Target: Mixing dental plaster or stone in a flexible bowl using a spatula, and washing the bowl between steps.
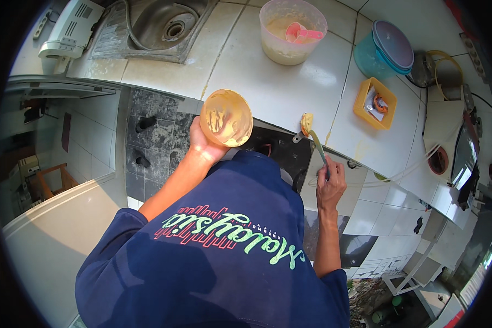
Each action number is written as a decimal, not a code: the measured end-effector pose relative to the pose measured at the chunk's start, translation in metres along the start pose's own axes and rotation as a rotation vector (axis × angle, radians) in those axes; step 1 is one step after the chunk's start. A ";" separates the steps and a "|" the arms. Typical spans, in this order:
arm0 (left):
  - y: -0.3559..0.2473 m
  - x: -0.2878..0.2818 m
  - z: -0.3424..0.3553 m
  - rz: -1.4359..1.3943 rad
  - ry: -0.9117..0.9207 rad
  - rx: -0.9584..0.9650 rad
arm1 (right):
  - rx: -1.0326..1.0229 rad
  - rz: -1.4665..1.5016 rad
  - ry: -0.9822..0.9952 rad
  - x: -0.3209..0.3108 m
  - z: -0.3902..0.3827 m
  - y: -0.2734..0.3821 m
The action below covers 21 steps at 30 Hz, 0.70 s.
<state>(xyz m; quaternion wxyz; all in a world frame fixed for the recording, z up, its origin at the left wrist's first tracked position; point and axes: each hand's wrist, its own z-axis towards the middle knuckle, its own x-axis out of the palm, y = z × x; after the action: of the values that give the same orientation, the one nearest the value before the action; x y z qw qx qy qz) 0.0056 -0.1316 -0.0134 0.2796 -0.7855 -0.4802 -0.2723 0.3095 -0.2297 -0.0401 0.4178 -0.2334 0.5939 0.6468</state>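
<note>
My left hand (203, 145) grips a tan plastic bowl (226, 117) whose inside is smeared with creamy yellow batter, tilted up toward me near the counter's front edge. My right hand (331, 186) is closed on the handle of a spatula (317, 141), which has a lump of the yellow mixture (306, 123) on its head, held over the counter edge to the right of the bowl. Beyond them on the tiled counter (246, 76) stands a translucent tub (281, 46) of pale mixture with a pink scoop (303, 34) inside.
A steel sink (106, 49) and white appliance (65, 38) sit at back left. A teal lidded container (374, 57), a yellow basket (361, 104) with small items and a pale appliance (437, 128) with cords stand at right. A cream-coloured surface (54, 235) is at lower left.
</note>
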 end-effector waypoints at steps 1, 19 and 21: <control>0.000 0.000 0.000 0.002 0.000 -0.001 | 0.002 0.000 -0.001 0.000 -0.001 0.000; -0.001 -0.002 -0.002 0.005 -0.038 -0.006 | 0.038 0.014 -0.009 0.002 -0.008 -0.004; -0.001 -0.003 -0.003 0.006 -0.022 -0.008 | 0.020 0.026 -0.020 0.003 -0.010 -0.004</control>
<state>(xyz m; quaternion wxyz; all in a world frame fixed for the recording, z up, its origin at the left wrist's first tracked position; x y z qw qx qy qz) 0.0028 -0.1349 -0.0128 0.2720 -0.7911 -0.4798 -0.2645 0.3097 -0.2391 -0.0465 0.4174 -0.2149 0.5993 0.6484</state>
